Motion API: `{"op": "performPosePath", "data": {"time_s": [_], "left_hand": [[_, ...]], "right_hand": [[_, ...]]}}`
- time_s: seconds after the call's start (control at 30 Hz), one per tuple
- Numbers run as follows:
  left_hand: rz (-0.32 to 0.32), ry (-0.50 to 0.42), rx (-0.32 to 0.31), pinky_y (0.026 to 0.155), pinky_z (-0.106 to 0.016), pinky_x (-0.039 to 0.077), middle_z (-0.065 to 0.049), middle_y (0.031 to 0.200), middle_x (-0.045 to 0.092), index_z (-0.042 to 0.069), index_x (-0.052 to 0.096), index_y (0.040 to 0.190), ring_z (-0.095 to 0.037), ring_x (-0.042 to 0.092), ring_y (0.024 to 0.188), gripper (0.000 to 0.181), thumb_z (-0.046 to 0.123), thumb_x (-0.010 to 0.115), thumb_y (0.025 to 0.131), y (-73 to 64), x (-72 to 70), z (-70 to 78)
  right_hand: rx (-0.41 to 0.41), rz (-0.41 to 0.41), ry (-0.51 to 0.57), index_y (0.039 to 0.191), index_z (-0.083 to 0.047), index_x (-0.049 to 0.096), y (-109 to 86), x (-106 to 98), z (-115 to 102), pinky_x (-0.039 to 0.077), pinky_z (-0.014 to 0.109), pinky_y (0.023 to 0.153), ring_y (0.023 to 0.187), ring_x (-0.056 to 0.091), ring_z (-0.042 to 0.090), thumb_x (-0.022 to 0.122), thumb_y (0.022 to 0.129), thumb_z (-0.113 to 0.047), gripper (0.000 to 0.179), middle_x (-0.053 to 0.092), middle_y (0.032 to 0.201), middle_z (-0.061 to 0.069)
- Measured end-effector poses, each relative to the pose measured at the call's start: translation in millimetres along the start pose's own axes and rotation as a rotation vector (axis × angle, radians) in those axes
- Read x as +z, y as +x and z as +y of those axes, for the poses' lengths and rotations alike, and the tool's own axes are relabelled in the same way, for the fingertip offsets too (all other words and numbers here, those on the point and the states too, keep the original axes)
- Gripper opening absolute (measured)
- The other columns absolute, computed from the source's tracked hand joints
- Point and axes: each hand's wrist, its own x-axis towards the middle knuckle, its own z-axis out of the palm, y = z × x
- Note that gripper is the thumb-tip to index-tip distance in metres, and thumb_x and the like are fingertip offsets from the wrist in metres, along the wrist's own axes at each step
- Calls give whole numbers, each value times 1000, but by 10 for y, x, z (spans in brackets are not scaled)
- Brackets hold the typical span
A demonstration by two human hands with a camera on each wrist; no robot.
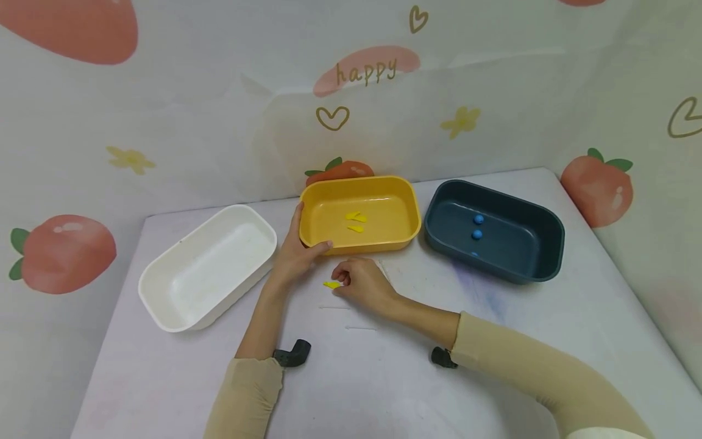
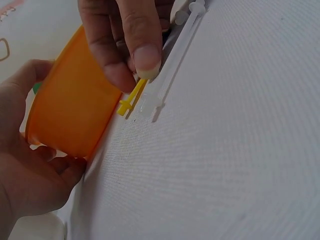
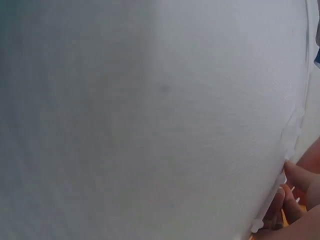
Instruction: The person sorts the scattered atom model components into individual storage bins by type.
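Observation:
My left hand grips the left end of a yellow bin, its thumb over the front rim. Several small bright yellow pieces lie inside that bin. In front of it, my right hand pinches a small yellow plastic stick between thumb and fingers, low over the table. The left wrist view shows the knobbed end of this yellow stick sticking out below the thumb. Beside it lies a thin whitish plastic stick. The right wrist view catches only part of a hand at its lower right edge.
A white bin stands at the left, angled. To the right is a dark blue bin with several blue balls inside. Two thin white sticks lie on the table nearer me. A printed cloth hangs behind.

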Motion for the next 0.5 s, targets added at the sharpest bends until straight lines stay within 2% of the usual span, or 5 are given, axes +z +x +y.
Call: {"op": "performPosePath", "data": {"time_s": [0.2, 0.43, 0.5], "left_hand": [[-1, 4, -9, 120, -44, 17, -14, 164, 16, 13, 2, 160, -33, 23, 147, 102, 12, 73, 88, 15, -7, 0], [21, 19, -23, 121, -43, 17, 1, 165, 15, 32, 1, 160, -24, 23, 148, 105, 23, 76, 87, 199, 18, -358], [28, 23, -20, 121, -41, 17, 4, 165, 17, 35, 2, 159, -21, 24, 148, 106, 25, 77, 86, 214, 20, -399]], "right_hand": [[15, -6, -49, 86, -9, 74, 23, 15, -53, 48, 20, 68, 72, 57, 7, 84, 76, -6, 14, 65, 78, -3], [3, -46, -74, 84, -7, 74, 37, 17, -86, 48, 20, 67, 71, 56, 9, 80, 79, -2, 10, 62, 77, -2], [0, -61, -80, 84, -7, 73, 37, 19, -91, 47, 21, 68, 72, 55, 9, 79, 79, -1, 10, 60, 77, -2]]}}
